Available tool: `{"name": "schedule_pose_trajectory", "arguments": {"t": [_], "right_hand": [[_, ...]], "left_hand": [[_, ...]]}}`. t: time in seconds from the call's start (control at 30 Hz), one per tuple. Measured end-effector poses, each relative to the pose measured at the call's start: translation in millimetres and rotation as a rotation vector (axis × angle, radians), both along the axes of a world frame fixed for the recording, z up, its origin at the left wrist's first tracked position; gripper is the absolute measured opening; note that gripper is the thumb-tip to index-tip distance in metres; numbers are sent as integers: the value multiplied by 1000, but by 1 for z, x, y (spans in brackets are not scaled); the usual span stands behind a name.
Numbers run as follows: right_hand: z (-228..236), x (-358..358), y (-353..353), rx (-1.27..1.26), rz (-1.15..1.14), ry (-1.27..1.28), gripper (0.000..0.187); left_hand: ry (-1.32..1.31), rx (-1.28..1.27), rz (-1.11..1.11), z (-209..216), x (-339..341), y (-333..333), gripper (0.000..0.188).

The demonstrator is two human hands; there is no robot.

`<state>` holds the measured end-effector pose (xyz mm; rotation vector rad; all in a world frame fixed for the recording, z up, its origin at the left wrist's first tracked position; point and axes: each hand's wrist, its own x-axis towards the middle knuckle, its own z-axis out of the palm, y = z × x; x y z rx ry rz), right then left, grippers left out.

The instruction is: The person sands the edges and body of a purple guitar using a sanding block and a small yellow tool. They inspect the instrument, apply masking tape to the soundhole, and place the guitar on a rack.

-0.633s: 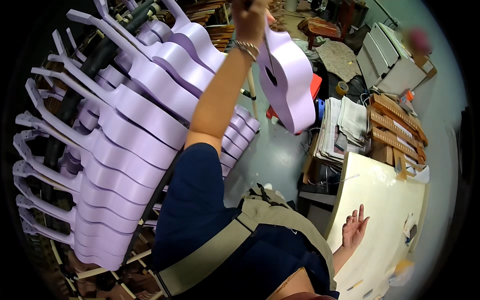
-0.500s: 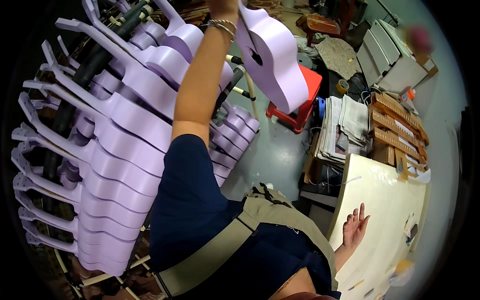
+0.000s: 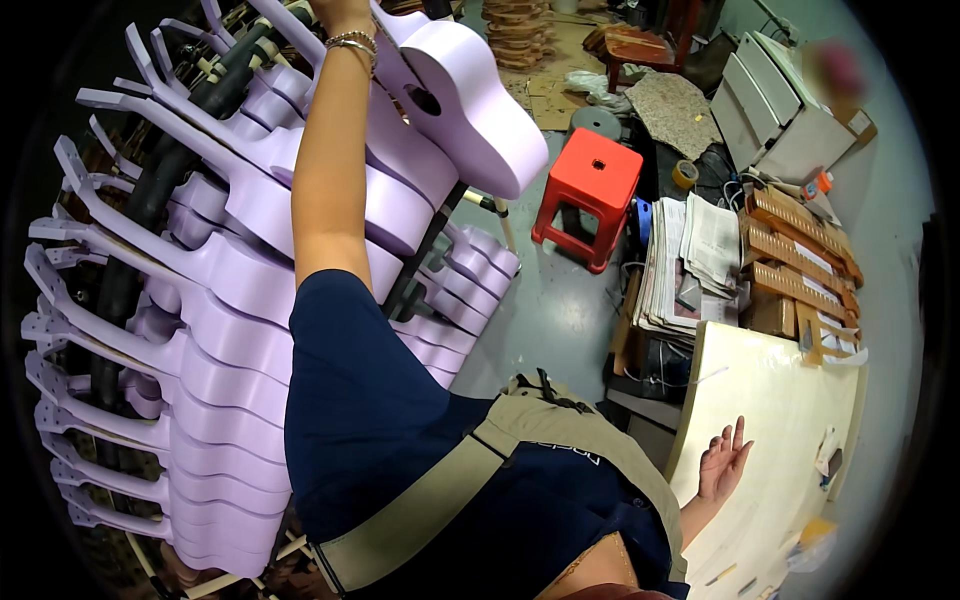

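Note:
At the top edge, my left hand (image 3: 342, 14) is closed at the neck end of a stringless lilac ukulele (image 3: 470, 95); its fingers are mostly cut off by the frame. The ukulele's round sound hole faces left, and its body overlaps others on the rack. Several more lilac ukuleles (image 3: 235, 400) hang close together in a row at the left, necks pointing outward. My right hand (image 3: 724, 465) is empty, fingers apart, over the cream-coloured table (image 3: 740, 390).
A black padded rack bar (image 3: 150, 205) runs behind the necks. Beyond the rack stands a red plastic stool (image 3: 597, 170). Stacked newspapers (image 3: 665, 265) and wooden fretted necks (image 3: 795, 250) lie near the table's far end. A wooden chair (image 3: 645, 50) is at the back.
My left hand has moved left with the ukulele, bringing it over the hanging row and uncovering the red stool. My right hand has shifted slightly right and down in the picture, still open.

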<state>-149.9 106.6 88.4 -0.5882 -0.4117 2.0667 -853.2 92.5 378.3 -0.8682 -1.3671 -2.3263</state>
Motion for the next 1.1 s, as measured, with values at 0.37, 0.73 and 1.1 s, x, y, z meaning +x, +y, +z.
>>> {"name": "schedule_pose_trajectory", "arguments": {"t": [0.37, 0.73, 1.1], "right_hand": [[-7, -1, 3, -23, -26, -22, 48], [-8, -12, 4, -13, -46, -62, 48], [-10, -2, -6, -46, -107, -63, 48]], "left_hand": [[101, -145, 394, -16, -56, -10, 44], [531, -977, 1462, -10, -84, -18, 57], [409, -697, 1513, -7, -84, -34, 81]]}}
